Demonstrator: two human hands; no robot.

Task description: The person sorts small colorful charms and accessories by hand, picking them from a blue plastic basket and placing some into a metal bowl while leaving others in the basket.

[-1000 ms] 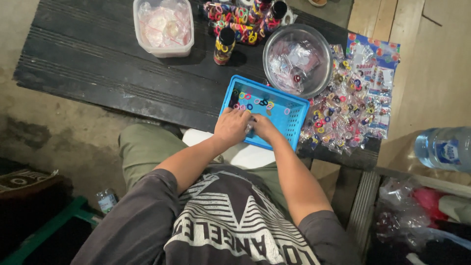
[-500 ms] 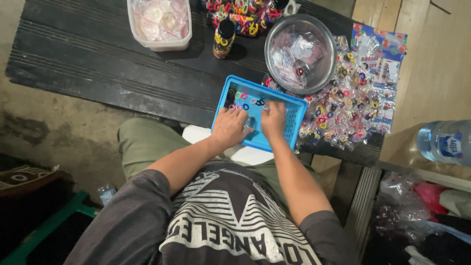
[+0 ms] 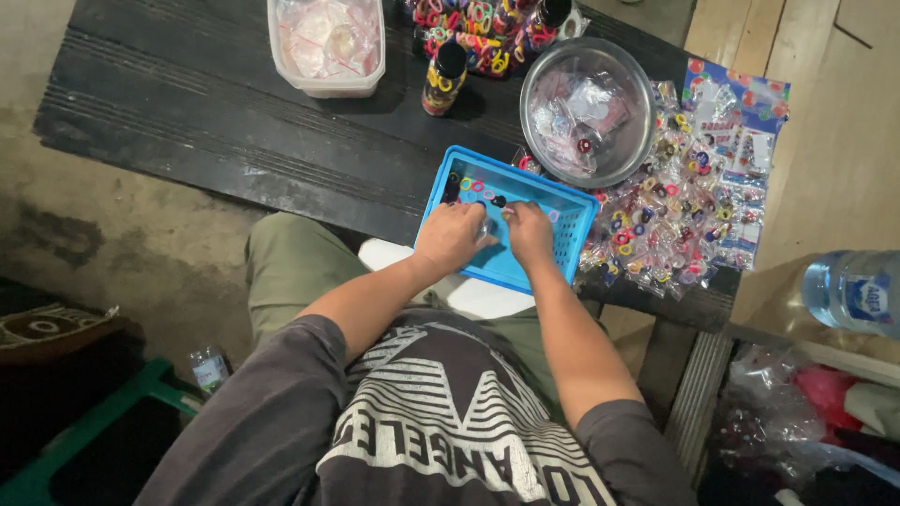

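Both my hands are inside a blue plastic basket (image 3: 574, 234) that rests at the near edge of a black table (image 3: 234, 122). My left hand (image 3: 454, 236) and my right hand (image 3: 529, 230) meet over a small clear plastic piece, pinched between the fingertips. Several small coloured elastic rings (image 3: 473, 186) lie loose on the basket floor beyond my fingers. What exactly the fingers grip is mostly hidden.
A clear round bowl (image 3: 588, 112) with small packets stands behind the basket. A pile of bagged coloured rings (image 3: 680, 201) lies to the right. A white tub (image 3: 325, 45), a dark bottle (image 3: 444, 77), more rings (image 3: 478, 28) at the back. A water bottle (image 3: 848, 292) lies far right.
My hands stay in the blue basket; the right hand has drawn closer to the left so the fingertips meet. The camera has shifted slightly.
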